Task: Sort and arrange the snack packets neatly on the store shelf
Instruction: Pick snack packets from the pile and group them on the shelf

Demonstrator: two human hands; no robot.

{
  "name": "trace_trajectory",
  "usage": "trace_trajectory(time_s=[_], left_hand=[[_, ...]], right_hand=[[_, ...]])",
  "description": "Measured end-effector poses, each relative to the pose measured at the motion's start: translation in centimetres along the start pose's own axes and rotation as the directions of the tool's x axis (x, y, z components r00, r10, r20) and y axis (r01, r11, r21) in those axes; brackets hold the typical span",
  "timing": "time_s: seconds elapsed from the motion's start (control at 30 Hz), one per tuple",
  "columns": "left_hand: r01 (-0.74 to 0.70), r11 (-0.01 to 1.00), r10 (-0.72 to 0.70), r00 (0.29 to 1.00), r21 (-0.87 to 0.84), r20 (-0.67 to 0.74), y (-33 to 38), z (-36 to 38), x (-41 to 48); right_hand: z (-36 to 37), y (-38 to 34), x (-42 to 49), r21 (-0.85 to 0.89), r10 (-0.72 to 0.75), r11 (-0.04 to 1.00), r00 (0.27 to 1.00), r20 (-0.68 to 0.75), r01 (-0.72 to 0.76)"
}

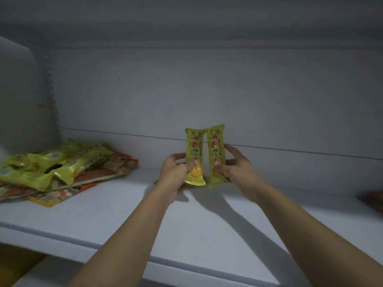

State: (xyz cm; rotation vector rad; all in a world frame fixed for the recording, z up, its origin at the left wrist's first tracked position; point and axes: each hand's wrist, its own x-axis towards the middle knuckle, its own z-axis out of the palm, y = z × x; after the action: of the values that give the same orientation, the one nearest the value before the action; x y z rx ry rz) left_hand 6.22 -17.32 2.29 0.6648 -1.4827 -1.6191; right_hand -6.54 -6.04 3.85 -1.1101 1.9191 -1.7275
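Two long yellow-green snack packets with red writing stand upright side by side near the back of the white shelf. My left hand grips the left packet low down, thumb across its front. My right hand grips the right packet the same way, fingers behind it. The two packets almost touch at their top ends. Their bottom ends sit at or just above the shelf surface; I cannot tell which.
A loose heap of yellow-green packets lies on orange flat packets at the shelf's left end. A dark reddish packet shows at the right edge. The shelf's back wall stands just behind the held packets.
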Motion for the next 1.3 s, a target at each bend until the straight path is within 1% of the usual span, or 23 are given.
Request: trace_trajectory(time_s=[0.07, 0.2, 0.33, 0.4, 0.47, 0.53, 0.63, 0.7, 0.73, 0.8, 0.83, 0.9, 1.0, 1.07, 1.17, 1.3], left_hand=[[0.024, 1.0, -0.024, 0.999, 0.02, 0.027, -0.4, 3.7, 0.1], [0.079, 0.99, -0.098, 0.98, 0.114, 0.173, -2.3, 12.4, -0.7], [0.094, 0.975, -0.151, 0.944, 0.201, 0.295, -4.8, 20.5, -2.7], [0.085, 0.964, -0.169, 0.927, 0.25, 0.336, -5.7, 23.7, -3.7], [0.06, 0.952, -0.177, 0.908, 0.299, 0.38, -6.4, 26.5, -4.5], [-0.023, 0.927, -0.148, 0.895, 0.374, 0.421, -7.0, 29.1, -5.1], [-0.24, 0.82, -0.06, 0.867, 0.519, 0.495, -7.5, 32.1, -5.7], [-0.351, 0.764, -0.013, 0.831, 0.541, 0.557, -8.4, 33.6, -6.1], [-0.38, 0.76, 0.005, 0.815, 0.528, 0.579, -9.0, 34.2, -6.5], [-0.422, 0.744, 0.038, 0.801, 0.518, 0.597, -10.1, 35.1, -7.1], [-0.458, 0.701, 0.051, 0.798, 0.547, 0.601, -10.6, 35.3, -7.2], [-0.484, 0.648, 0.068, 0.806, 0.588, 0.589, -11.1, 35.5, -6.7], [-0.49, 0.646, 0.082, 0.807, 0.586, 0.585, -10.6, 35.4, -6.3], [-0.507, 0.631, 0.066, 0.789, 0.587, 0.61, -10.4, 35.5, -6.3], [-0.478, 0.684, 0.043, 0.78, 0.551, 0.624, -10.6, 35.4, -6.2], [-0.446, 0.716, 0.064, 0.808, 0.537, 0.586, -11.2, 34.8, -5.8]], right_hand=[[-4.0, 0.9, -0.7, -0.016, 0.001, 1.0, 0.995, -0.097, -0.002], [-12.1, 3.3, -2.5, -0.094, 0.043, 0.993, 0.952, -0.302, -0.075], [-19.2, 5.9, -4.5, -0.193, 0.08, 0.966, 0.912, -0.403, -0.17], [-22.4, 6.8, -5.4, -0.285, 0.072, 0.934, 0.893, -0.444, -0.217], [-25.1, 7.3, -6.0, -0.399, 0.053, 0.878, 0.883, -0.466, -0.264], [-27.4, 7.6, -6.4, -0.524, 0.033, 0.796, 0.886, -0.462, -0.303], [-29.8, 8.1, -6.4, -0.688, 0.034, 0.63, 0.897, -0.44, -0.361], [-30.5, 8.7, -6.6, -0.745, 0.045, 0.546, 0.901, -0.432, -0.384], [-30.7, 9.2, -6.8, -0.755, 0.048, 0.524, 0.899, -0.436, -0.394], [-30.8, 10.3, -7.2, -0.754, 0.035, 0.521, 0.893, -0.449, -0.4], [-30.8, 10.8, -7.4, -0.749, 0.025, 0.532, 0.892, -0.452, -0.395], [-31.1, 11.2, -7.6, -0.74, 0.02, 0.563, 0.901, -0.434, -0.368], [-32.0, 11.6, -7.9, -0.7, 0.039, 0.635, 0.919, -0.393, -0.327], [-32.6, 12.0, -8.1, -0.66, 0.043, 0.679, 0.915, -0.402, -0.322], [-32.9, 12.6, -7.8, -0.64, 0.028, 0.704, 0.911, -0.41, -0.31], [-32.8, 12.8, -7.2, -0.645, -0.013, 0.711, 0.912, -0.409, -0.279]])
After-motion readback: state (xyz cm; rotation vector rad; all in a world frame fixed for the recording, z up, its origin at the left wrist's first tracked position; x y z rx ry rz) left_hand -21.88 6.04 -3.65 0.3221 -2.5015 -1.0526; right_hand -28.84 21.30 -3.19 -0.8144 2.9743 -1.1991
